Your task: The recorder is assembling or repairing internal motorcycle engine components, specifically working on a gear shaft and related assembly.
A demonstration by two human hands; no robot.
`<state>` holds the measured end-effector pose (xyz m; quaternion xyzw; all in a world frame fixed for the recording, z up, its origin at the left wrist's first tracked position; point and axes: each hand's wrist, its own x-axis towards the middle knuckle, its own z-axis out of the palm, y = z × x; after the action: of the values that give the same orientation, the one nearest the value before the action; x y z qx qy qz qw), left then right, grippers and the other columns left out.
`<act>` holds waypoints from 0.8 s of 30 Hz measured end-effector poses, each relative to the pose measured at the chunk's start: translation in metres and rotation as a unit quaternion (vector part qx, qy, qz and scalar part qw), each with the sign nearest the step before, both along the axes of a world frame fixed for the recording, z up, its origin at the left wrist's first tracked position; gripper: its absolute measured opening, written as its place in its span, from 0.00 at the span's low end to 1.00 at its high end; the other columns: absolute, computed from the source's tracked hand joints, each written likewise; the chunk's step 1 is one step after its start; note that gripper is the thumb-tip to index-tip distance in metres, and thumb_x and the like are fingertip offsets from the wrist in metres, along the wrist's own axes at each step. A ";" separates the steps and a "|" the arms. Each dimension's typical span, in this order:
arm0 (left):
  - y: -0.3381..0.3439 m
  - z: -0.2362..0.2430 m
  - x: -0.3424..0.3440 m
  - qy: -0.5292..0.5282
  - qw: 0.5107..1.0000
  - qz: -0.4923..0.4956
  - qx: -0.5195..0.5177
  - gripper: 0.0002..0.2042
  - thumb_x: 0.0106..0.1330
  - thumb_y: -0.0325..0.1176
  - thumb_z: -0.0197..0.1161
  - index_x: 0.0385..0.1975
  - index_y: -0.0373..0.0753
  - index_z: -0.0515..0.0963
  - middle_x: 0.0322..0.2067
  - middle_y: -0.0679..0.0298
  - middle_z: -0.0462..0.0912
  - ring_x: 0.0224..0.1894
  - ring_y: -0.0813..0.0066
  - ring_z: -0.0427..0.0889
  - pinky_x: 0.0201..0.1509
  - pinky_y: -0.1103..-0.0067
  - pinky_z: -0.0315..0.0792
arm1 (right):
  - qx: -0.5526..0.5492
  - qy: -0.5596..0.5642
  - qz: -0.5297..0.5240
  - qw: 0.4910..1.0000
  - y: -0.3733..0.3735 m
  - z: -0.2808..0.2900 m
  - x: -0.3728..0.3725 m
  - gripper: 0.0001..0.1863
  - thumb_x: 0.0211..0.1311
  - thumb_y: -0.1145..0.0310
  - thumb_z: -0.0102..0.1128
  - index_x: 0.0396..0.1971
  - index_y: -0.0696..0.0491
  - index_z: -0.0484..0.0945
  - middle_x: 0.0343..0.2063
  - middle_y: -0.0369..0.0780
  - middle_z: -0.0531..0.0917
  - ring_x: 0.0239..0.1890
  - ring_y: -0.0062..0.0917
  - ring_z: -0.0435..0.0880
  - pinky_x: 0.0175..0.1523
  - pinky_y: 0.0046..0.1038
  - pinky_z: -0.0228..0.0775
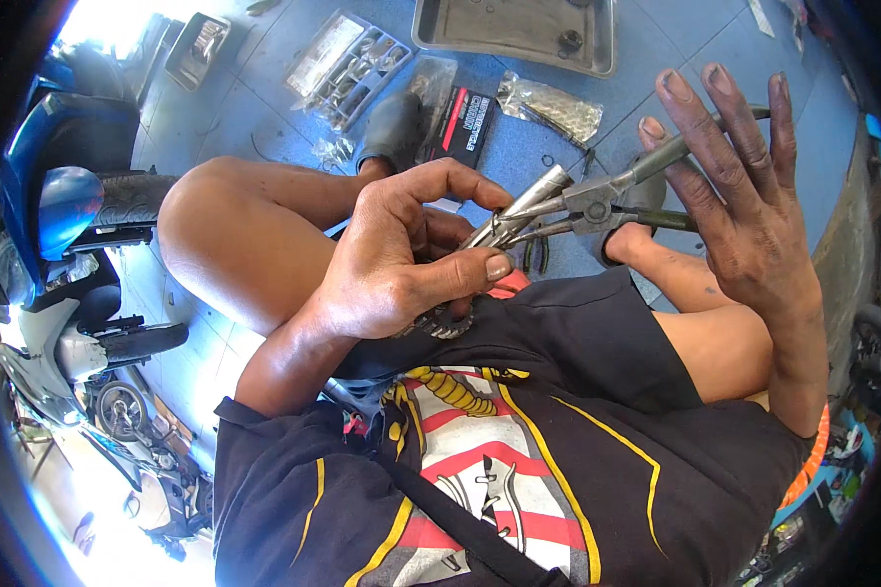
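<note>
My left hand (392, 249) is closed around a silver metal shaft (533, 201), which slants up to the right. A toothed gear (447, 323) shows below that hand, partly covered by it. My right hand (744, 196) has long, outstretched fingers lying across the green handles of circlip pliers (594, 207); its palm side is hidden. The pliers' two thin tips reach the side of the shaft, beside my left fingers. A small dark piece sits on the shaft there, too small to make out.
On the blue tiled floor lie a metal tray (519, 34), a compartment box of small parts (350, 73), a black and red box (460, 127) and a clear plastic bag (550, 106). Motorcycles (78, 205) stand along the left. My bent knees frame the work.
</note>
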<state>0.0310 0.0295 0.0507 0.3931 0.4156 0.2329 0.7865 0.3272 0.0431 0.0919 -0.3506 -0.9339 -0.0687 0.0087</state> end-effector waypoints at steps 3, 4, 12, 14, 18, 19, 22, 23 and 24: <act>0.001 0.002 0.003 0.014 1.000 -0.012 0.002 0.18 0.59 0.24 0.68 0.47 0.30 0.71 0.25 0.59 0.83 0.20 0.84 0.77 0.23 0.88 0.70 | 0.001 0.006 -0.007 1.000 -0.003 0.002 -0.005 0.42 0.41 0.44 0.68 0.58 0.49 0.73 0.66 0.36 0.66 0.71 0.33 0.55 0.74 0.53 0.38; 0.002 0.003 0.005 0.017 1.000 -0.015 0.001 0.18 0.59 0.24 0.68 0.47 0.30 0.71 0.25 0.59 0.83 0.20 0.84 0.77 0.23 0.88 0.70 | 0.006 0.008 -0.006 1.000 -0.004 0.002 -0.006 0.42 0.41 0.43 0.67 0.58 0.49 0.73 0.65 0.36 0.66 0.71 0.33 0.55 0.74 0.53 0.38; 0.001 0.003 0.006 0.010 1.000 -0.013 -0.006 0.18 0.58 0.24 0.68 0.47 0.30 0.71 0.26 0.59 0.84 0.21 0.84 0.77 0.23 0.88 0.70 | 0.028 0.017 -0.015 0.999 -0.006 -0.002 -0.002 0.40 0.43 0.42 0.66 0.57 0.48 0.74 0.65 0.34 0.67 0.71 0.32 0.55 0.75 0.53 0.37; 0.001 0.004 0.006 0.017 1.000 -0.014 -0.003 0.18 0.58 0.24 0.68 0.47 0.30 0.71 0.26 0.59 0.84 0.21 0.84 0.77 0.23 0.88 0.70 | 0.027 0.015 -0.015 0.999 -0.006 -0.002 -0.002 0.40 0.42 0.41 0.66 0.56 0.48 0.75 0.65 0.34 0.67 0.71 0.32 0.55 0.75 0.53 0.37; 0.000 0.003 0.006 0.025 1.000 -0.013 -0.003 0.17 0.58 0.23 0.67 0.46 0.30 0.72 0.25 0.60 0.83 0.20 0.85 0.77 0.23 0.88 0.69 | 0.029 0.008 -0.013 0.999 -0.009 -0.002 -0.004 0.41 0.42 0.40 0.66 0.57 0.48 0.74 0.65 0.34 0.66 0.72 0.32 0.53 0.75 0.53 0.35; 0.000 0.003 0.006 0.024 1.000 -0.013 -0.003 0.17 0.58 0.23 0.67 0.46 0.30 0.72 0.25 0.60 0.83 0.20 0.85 0.77 0.23 0.88 0.69 | 0.033 0.004 -0.016 0.999 -0.010 -0.003 -0.004 0.41 0.43 0.40 0.65 0.57 0.47 0.74 0.66 0.34 0.65 0.72 0.32 0.52 0.75 0.54 0.34; 0.001 0.004 0.006 0.040 0.999 -0.020 0.000 0.16 0.58 0.23 0.67 0.45 0.30 0.72 0.23 0.61 0.82 0.20 0.85 0.76 0.22 0.88 0.69 | 0.045 -0.006 -0.022 0.999 -0.013 -0.006 -0.003 0.41 0.44 0.38 0.63 0.59 0.45 0.73 0.67 0.33 0.63 0.73 0.32 0.48 0.76 0.54 0.30; 0.000 0.004 0.006 0.047 0.999 -0.019 0.012 0.16 0.58 0.23 0.67 0.45 0.30 0.72 0.22 0.62 0.82 0.19 0.85 0.76 0.22 0.88 0.69 | 0.044 -0.005 -0.020 0.999 -0.013 -0.007 -0.003 0.41 0.44 0.38 0.63 0.59 0.45 0.73 0.67 0.33 0.63 0.73 0.32 0.48 0.76 0.54 0.30; 0.000 0.005 0.006 0.055 0.998 -0.017 0.024 0.16 0.58 0.24 0.67 0.45 0.29 0.73 0.21 0.62 0.82 0.19 0.86 0.76 0.22 0.88 0.68 | 0.040 -0.014 -0.022 0.999 -0.013 -0.008 -0.002 0.42 0.44 0.38 0.63 0.60 0.44 0.71 0.67 0.33 0.62 0.73 0.32 0.48 0.76 0.54 0.29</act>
<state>0.0374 0.0292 0.0554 0.4311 0.4455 0.2072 0.7568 0.3251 0.0299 0.0842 -0.3694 -0.9226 -0.1107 0.0080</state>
